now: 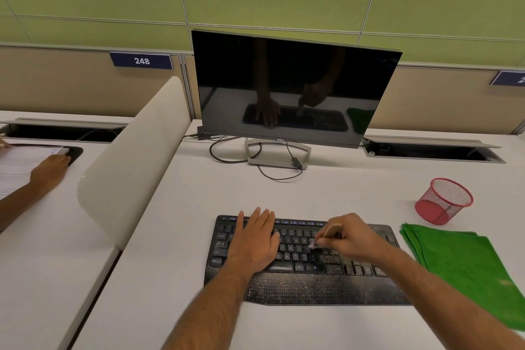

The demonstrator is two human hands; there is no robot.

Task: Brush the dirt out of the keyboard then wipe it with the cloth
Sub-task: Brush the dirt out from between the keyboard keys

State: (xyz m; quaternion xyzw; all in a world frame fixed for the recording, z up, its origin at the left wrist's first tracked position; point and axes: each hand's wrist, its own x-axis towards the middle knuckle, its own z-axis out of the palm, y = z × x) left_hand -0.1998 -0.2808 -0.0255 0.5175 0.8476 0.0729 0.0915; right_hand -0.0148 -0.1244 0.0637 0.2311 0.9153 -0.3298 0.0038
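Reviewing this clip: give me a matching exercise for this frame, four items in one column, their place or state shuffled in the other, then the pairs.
Items:
1. brush
2. green cloth
3. red mesh cup
4. left hand

Places or states:
A. lies flat on the keyboard's left half
B. folded on the desk, right of the keyboard
C. held in the right hand over the keys
D. tipped on its side behind the cloth

Pairs: 1-C, 2-B, 3-D, 4-A

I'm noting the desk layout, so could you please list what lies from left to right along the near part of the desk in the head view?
Left hand flat on the keyboard → right hand holding the brush → green cloth.
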